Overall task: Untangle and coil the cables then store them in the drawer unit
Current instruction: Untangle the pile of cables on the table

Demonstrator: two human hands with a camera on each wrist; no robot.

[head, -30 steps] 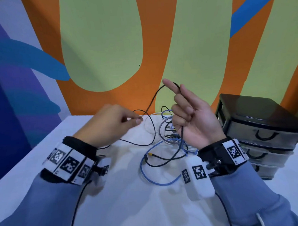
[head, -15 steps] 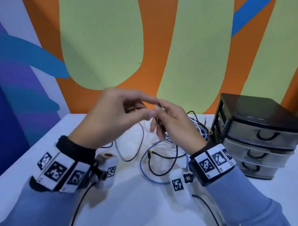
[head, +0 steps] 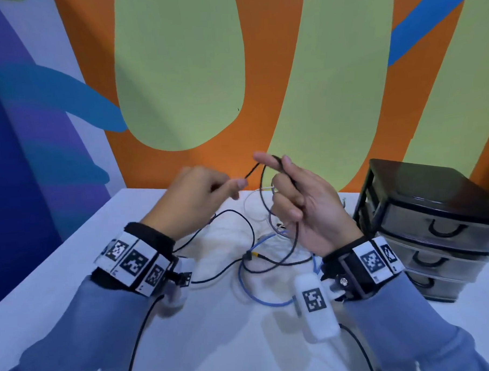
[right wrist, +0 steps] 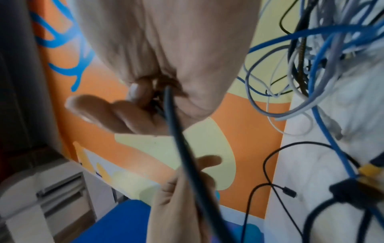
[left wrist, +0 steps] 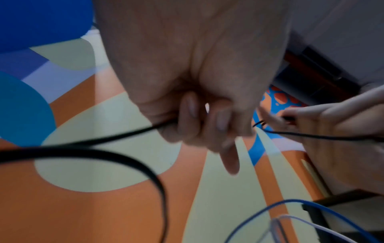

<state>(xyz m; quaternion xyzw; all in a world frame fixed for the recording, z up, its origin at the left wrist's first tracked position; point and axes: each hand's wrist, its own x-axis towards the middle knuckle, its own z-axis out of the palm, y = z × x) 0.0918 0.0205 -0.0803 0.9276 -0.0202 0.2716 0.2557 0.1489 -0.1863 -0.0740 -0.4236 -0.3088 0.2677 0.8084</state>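
Observation:
A thin black cable (head: 295,233) is held up between both hands above the white table (head: 73,265). My left hand (head: 233,185) pinches it near its free end. My right hand (head: 282,183), palm toward me, has the cable draped over its raised index finger and gripped by the curled lower fingers. In the left wrist view, the fingers (left wrist: 191,118) curl round the black cable (left wrist: 124,136). The right wrist view shows the black cable (right wrist: 176,131) leaving my curled fingers. The black drawer unit (head: 435,219) stands at the right with its drawers closed.
A tangle of blue, grey and white cables (head: 279,228) lies behind my right hand, also seen as the tangle (right wrist: 311,57). A blue cable (head: 250,291) loops toward me on the table. The painted wall (head: 177,76) stands just behind the table.
Half a second ago the hands met at the centre. They have since parted: the right hand has turned palm up with the cable over its fingers, and the left has drawn back left.

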